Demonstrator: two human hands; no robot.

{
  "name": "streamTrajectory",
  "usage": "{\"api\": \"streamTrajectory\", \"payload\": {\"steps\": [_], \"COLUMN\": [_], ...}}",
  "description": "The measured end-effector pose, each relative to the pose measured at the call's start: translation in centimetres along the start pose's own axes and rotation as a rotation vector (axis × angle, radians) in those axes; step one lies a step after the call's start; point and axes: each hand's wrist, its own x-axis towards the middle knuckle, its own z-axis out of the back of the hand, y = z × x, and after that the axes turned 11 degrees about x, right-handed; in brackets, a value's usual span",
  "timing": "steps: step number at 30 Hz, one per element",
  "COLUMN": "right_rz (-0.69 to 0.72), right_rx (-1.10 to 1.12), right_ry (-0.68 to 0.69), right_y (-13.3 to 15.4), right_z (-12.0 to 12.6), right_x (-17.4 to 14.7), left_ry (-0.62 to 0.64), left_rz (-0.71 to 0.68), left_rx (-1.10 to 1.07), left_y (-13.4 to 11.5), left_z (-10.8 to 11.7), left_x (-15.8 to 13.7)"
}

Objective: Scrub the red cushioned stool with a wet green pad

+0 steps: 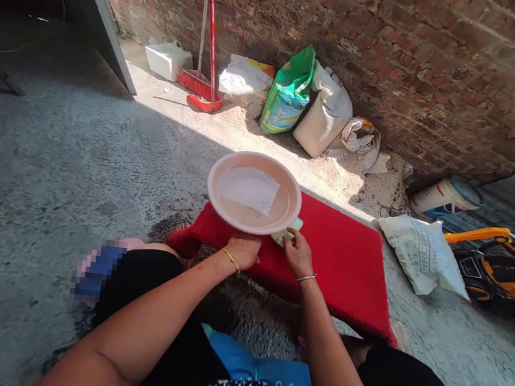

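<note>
Smooth plastic above fuzzy cloth
From afar, I read the basin (211, 190) in the left hand's (243, 252) grip as smooth plastic, faintly glossy; the red cover (339, 253) underneath as matt, fuzzy cloth. Behind the grip, the yellow bracelet (231, 260) looks like shiny metal; beyond the grip, the brick wall (396, 60) is rough and matt.

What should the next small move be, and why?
I'd probably slide the pale green item away from the basin over the red cloth, left hand steadying. The item sits close against the near-right rim in view, the right hand's fingers are already on it, and the shiny surface inside suggests water that a bump could spill.
</note>
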Motion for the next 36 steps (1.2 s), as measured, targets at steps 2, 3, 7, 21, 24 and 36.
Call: {"api": "streamTrajectory", "payload": {"steps": [2, 3, 7, 21, 24, 36], "right_rz": [-0.003, -0.003, -0.09, -0.174, -0.155, -0.213], "right_rx": [0.008, 0.003, 0.019, 0.0, 0.085, 0.341], "right_ry": [-0.011, -0.032, -0.059, 0.015, 0.01, 0.124], "right_y": [-0.6, -0.9, -1.0, -1.9, -2.9, -5.2], "right_z": [0.7, 1.2, 2.3, 3.1, 3.9, 5.0], "right_x": [0.3, 0.6, 2.5, 5.8, 6.0, 5.9], "left_ry": [0.007, 0.012, 0.017, 0.051, 0.058, 0.063], "left_rz": [-0.001, -0.002, -0.004, -0.004, -0.008, -0.016], "left_rx": [-0.011, -0.018, -0.038, -0.003, -0.003, 0.019], "left_y": [0.0, 0.0, 0.2, 0.4, 0.4, 0.7], "left_z": [0.1, 0.1, 0.0, -0.3, -0.2, -0.3], "left_x": [-0.1, -0.2, -0.1, 0.6, 0.6, 0.8]}}
